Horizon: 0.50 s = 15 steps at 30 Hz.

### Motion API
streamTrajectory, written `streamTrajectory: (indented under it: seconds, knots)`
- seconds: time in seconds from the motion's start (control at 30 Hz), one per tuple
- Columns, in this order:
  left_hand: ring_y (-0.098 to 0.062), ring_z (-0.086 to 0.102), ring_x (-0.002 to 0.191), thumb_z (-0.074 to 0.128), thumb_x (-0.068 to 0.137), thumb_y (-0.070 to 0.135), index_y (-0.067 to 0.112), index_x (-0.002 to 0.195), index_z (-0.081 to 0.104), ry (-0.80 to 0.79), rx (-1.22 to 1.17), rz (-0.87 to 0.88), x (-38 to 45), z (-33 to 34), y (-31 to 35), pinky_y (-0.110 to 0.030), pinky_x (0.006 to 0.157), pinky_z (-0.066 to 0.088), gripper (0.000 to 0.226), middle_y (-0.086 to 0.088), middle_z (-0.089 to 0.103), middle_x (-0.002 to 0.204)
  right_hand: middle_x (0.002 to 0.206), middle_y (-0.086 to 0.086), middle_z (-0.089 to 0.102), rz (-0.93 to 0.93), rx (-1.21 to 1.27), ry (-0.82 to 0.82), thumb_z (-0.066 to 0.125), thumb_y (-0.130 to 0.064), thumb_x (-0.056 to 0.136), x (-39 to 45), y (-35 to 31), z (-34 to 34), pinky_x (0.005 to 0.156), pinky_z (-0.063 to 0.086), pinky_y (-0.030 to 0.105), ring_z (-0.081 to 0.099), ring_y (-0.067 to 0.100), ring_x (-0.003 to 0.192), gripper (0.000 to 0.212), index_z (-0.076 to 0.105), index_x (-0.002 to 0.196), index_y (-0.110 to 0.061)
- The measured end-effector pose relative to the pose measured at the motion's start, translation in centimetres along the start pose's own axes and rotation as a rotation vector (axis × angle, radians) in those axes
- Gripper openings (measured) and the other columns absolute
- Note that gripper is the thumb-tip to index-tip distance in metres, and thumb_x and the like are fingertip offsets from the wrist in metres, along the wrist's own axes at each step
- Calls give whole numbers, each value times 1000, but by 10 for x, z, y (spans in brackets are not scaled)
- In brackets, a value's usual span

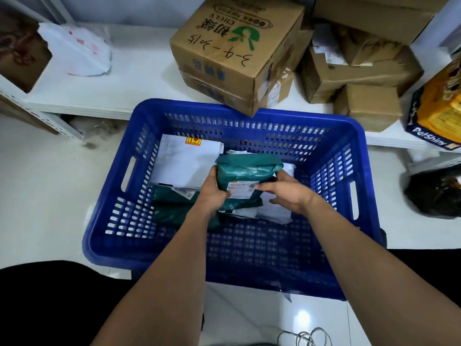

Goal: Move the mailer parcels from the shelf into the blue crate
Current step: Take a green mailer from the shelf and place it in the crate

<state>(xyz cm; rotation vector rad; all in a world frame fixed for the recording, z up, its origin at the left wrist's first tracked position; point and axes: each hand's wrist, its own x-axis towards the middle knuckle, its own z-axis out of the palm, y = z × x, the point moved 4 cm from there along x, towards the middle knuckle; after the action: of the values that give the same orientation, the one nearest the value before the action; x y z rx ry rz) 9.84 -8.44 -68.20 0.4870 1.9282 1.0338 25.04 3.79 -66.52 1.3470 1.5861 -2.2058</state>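
Note:
The blue crate [354,156] stands on the floor in front of a low white shelf [129,78]. Both my hands are inside it on a green mailer parcel [245,171] with a white label. My left hand [212,191] grips the parcel's left edge. My right hand [287,193] holds its right side, thumb across the label. Under it lie a white mailer [184,163], another green mailer [174,208] and smaller white parcels [274,211]. One white plastic-bag parcel [79,51] lies on the shelf at the left.
Cardboard boxes crowd the shelf: a large one [234,53] overhanging the crate's far rim, several brown ones [359,71] to its right and an orange PetShiny box [439,113]. A black bag [436,193] sits on the floor at the right.

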Motion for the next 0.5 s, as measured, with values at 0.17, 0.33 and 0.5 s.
streamTrajectory:
  seconds: [0.17,0.33,0.5]
  knots:
    - [-30,58,112,64,87,0,2,129,50,99,294,-53,-2,-2,-25,-30,84,45,44,-15,62,118,116,13,68,-246,21,504,37,15,87,-2,-18,-26,80,51,48,55,30,83,47,70,105,-14]
    - [-35,58,113,63,89,2,-3,124,54,159,331,-74,-6,-4,-26,-31,83,44,37,-20,62,119,111,5,62,-595,-773,606,35,-32,102,-12,-83,19,97,42,40,56,25,100,33,57,126,-23]
    - [-31,58,112,57,89,-1,1,127,53,92,374,-80,-2,-7,-23,-30,83,43,38,-17,62,119,153,12,28,-367,-1366,529,9,-63,98,12,-39,74,115,1,65,27,34,141,61,28,147,-32]
